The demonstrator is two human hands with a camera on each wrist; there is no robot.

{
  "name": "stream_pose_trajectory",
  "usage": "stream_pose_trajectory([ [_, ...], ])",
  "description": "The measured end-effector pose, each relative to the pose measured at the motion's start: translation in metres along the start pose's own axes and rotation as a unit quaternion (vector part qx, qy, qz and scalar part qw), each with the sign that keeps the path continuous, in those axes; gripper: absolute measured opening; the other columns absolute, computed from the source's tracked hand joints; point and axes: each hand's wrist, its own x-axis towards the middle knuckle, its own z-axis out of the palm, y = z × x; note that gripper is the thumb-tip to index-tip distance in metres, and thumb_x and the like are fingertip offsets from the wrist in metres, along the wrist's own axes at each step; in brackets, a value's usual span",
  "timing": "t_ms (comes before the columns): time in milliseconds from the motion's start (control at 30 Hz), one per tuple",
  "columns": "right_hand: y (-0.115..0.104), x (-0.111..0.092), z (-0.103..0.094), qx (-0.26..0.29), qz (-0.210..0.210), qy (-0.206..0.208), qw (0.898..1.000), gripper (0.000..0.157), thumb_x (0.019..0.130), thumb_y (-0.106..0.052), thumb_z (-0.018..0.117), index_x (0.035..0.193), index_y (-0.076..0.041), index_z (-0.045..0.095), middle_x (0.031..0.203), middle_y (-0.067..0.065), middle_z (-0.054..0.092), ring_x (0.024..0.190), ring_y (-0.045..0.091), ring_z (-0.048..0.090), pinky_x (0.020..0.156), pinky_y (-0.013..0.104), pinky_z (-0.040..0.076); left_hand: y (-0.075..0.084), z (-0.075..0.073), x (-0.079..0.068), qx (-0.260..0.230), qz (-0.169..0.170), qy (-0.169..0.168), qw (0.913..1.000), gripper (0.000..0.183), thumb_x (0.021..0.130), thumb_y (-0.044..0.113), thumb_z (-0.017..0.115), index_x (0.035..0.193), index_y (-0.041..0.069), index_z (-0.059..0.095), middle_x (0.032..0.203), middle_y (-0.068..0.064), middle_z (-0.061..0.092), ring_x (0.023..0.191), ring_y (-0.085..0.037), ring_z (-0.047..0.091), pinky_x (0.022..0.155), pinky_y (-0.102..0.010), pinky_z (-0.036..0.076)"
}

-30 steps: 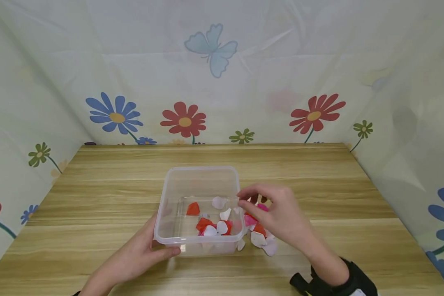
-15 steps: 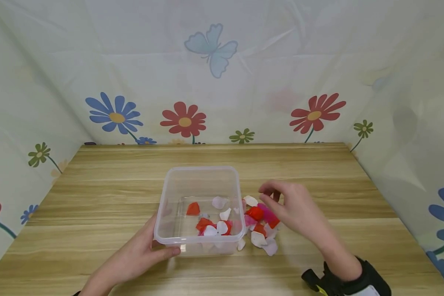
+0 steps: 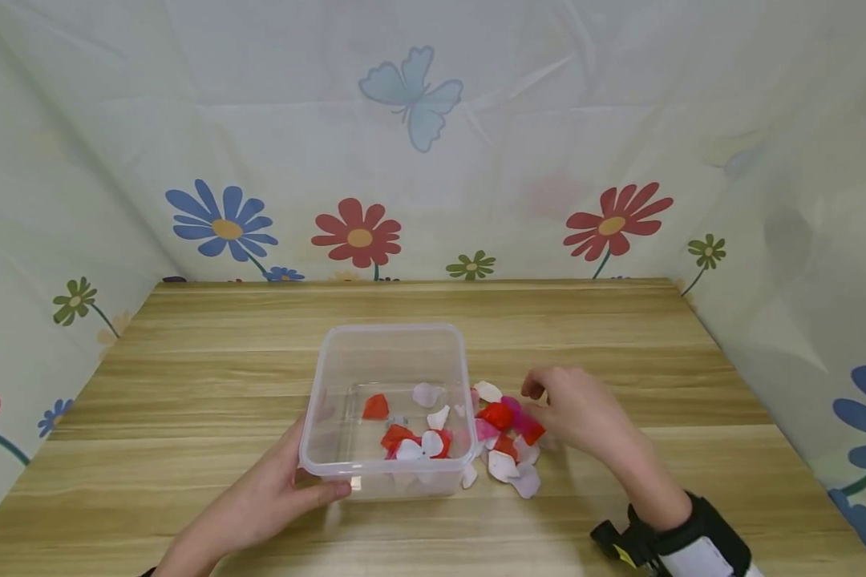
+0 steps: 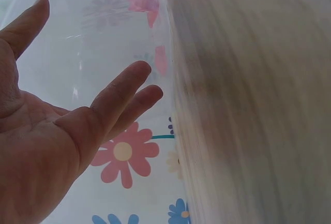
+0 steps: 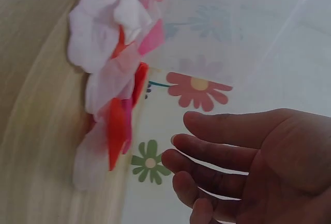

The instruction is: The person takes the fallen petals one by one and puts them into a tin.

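My left hand (image 3: pixel 263 501) rests against a clear plastic box (image 3: pixel 382 467), its thumb (image 3: pixel 328 490) at the front left corner. In the left wrist view its fingers (image 4: pixel 121 92) are spread and fairly straight beside the see-through wall. Inside the box lie several petals, among them a red petal (image 3: pixel 376 407) and a white petal (image 3: pixel 439 417). Just right of the box is a loose pile of petals (image 3: pixel 503 466) in white, red and pink. My right hand (image 3: pixel 584 410) hovers at the pile's right edge, fingers loosely bent and holding nothing in the right wrist view.
A wood-grain table (image 3: pixel 260 320) carries the box and the pile. Behind and at both sides hangs a pale cloth (image 3: pixel 520 104) printed with flowers and a butterfly. A black wrist strap (image 3: pixel 693 533) sits on the right forearm.
My right hand has moved from the box's right rim to the right side of the petal pile and lowered there. The left hand and the box have stayed put.
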Motion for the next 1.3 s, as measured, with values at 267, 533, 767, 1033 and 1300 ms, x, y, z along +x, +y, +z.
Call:
stream_pose_trajectory([
  [267, 0.015, 0.011, 0.012, -0.012, 0.016, -0.021, 1.000, 0.014, 0.090, -0.012, 0.079, 0.099, -0.004, 0.073, 0.088, 0.004, 0.067, 0.075, 0.019, 0.057, 0.070, 0.037, 0.054, 0.000, 0.000, 0.000, 0.003, -0.005, -0.002, 1.0000, 0.091, 0.089, 0.026, 0.083, 0.159, 0.029, 0.025, 0.146, -0.012, 0.047, 0.122, -0.033, 0.056, 0.097, -0.037, 0.052],
  [533, 0.022, 0.015, 0.020, -0.013, 0.020, -0.034, 0.999, 0.012, 0.088, -0.012, 0.081, 0.093, -0.006, 0.072, 0.079, 0.001, 0.062, 0.069, 0.017, 0.055, 0.063, 0.034, 0.050, -0.001, 0.000, 0.000, 0.011, 0.004, 0.003, 0.9999, 0.094, 0.089, 0.027, 0.084, 0.161, 0.031, 0.024, 0.149, -0.011, 0.046, 0.123, -0.033, 0.056, 0.098, -0.036, 0.051],
  [767, 0.022, 0.016, 0.023, -0.004, 0.021, -0.033, 0.999, 0.011, 0.087, -0.005, 0.080, 0.090, -0.007, 0.071, 0.076, 0.001, 0.059, 0.067, 0.018, 0.054, 0.060, 0.032, 0.048, -0.001, 0.000, 0.000, 0.012, 0.000, 0.003, 0.9999, 0.095, 0.089, 0.028, 0.084, 0.161, 0.031, 0.023, 0.150, -0.011, 0.045, 0.123, -0.033, 0.055, 0.099, -0.043, 0.051],
  [1033, 0.023, 0.015, 0.021, 0.007, 0.016, -0.031, 0.999, 0.009, 0.087, 0.003, 0.074, 0.088, -0.006, 0.072, 0.076, 0.002, 0.061, 0.067, 0.018, 0.054, 0.060, 0.031, 0.050, 0.000, -0.001, 0.000, 0.014, -0.008, 0.002, 0.9999, 0.094, 0.088, 0.029, 0.084, 0.161, 0.031, 0.023, 0.150, -0.011, 0.045, 0.123, -0.032, 0.055, 0.098, -0.038, 0.051],
  [1300, 0.021, 0.013, 0.011, 0.025, 0.021, -0.027, 0.999, 0.006, 0.088, 0.002, 0.072, 0.091, -0.004, 0.073, 0.078, 0.003, 0.061, 0.067, 0.019, 0.054, 0.060, 0.031, 0.049, 0.000, -0.001, 0.000, 0.020, -0.014, 0.005, 0.9997, 0.094, 0.089, 0.030, 0.084, 0.160, 0.030, 0.023, 0.149, -0.010, 0.046, 0.123, -0.031, 0.055, 0.099, -0.045, 0.050],
])
